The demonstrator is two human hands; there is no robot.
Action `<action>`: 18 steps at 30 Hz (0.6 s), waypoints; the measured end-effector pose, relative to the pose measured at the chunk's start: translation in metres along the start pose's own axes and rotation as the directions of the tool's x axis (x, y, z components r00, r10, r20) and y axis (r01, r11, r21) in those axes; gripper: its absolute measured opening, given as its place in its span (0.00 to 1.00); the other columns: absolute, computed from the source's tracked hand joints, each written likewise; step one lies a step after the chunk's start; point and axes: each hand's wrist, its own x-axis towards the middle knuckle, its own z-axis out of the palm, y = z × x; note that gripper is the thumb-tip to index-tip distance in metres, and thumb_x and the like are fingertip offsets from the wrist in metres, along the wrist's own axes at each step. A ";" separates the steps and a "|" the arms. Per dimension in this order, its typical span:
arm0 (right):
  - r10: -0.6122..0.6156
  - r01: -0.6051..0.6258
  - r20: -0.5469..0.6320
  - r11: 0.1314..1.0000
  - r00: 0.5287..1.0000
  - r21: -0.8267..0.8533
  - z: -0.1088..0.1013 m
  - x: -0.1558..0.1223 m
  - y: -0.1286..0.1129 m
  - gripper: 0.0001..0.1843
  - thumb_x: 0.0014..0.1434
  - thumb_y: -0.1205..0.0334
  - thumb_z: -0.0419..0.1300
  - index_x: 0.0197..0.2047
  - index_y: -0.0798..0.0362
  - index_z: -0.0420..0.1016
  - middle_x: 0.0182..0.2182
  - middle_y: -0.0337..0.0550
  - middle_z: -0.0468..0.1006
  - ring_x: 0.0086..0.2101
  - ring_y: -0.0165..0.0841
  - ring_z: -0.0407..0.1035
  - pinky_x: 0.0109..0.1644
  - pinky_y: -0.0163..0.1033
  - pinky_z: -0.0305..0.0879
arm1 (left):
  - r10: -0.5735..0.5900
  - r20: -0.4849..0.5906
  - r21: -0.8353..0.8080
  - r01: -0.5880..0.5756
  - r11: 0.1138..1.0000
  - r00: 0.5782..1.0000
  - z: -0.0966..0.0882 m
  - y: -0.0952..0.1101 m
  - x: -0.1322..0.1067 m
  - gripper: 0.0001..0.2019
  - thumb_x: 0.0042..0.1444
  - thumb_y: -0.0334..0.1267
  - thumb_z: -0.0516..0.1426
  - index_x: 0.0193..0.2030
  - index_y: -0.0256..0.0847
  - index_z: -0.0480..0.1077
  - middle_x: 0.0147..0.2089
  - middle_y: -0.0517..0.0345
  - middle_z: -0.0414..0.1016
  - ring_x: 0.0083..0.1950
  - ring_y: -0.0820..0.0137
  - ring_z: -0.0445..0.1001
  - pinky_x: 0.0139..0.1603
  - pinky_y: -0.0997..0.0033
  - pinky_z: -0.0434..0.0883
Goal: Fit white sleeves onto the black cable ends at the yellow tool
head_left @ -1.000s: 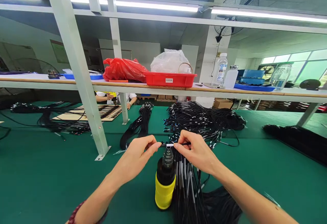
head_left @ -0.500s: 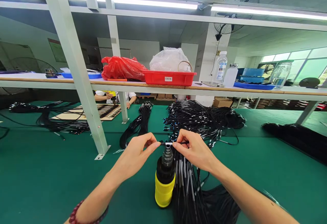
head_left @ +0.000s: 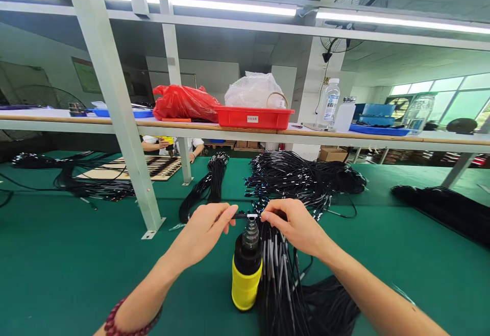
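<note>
Yellow bottle (head_left: 245, 285) stands on green table (head_left: 76, 264), nearest me. Just above its nozzle, my left hand (head_left: 204, 231) & right hand (head_left: 296, 226) pinch one black cable (head_left: 245, 216) at its white band, held level. Cable heap (head_left: 302, 177) behind bottle; red tray (head_left: 254, 118) on shelf beyond.
</note>
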 end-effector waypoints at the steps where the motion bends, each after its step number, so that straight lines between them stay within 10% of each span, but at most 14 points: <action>1: 0.002 -0.002 -0.002 1.000 1.000 0.004 0.000 0.000 0.000 0.14 0.62 0.61 0.54 0.30 0.54 0.77 0.23 0.35 0.73 0.24 0.26 0.59 0.29 0.33 0.51 | 0.008 0.001 0.006 -0.008 1.000 1.000 0.001 -0.001 0.000 0.25 0.65 0.53 0.42 0.25 0.41 0.65 0.24 0.64 0.68 0.28 0.71 0.65 0.31 0.71 0.58; 18: 0.048 -0.042 -0.058 0.994 0.997 0.101 0.004 0.002 0.003 0.07 0.57 0.66 0.58 0.29 0.54 0.76 0.25 0.37 0.77 0.26 0.28 0.66 0.29 0.32 0.58 | 0.009 -0.074 -0.102 -0.017 0.995 0.997 0.003 0.002 0.002 0.11 0.60 0.46 0.52 0.33 0.42 0.66 0.31 0.63 0.70 0.33 0.69 0.66 0.32 0.71 0.60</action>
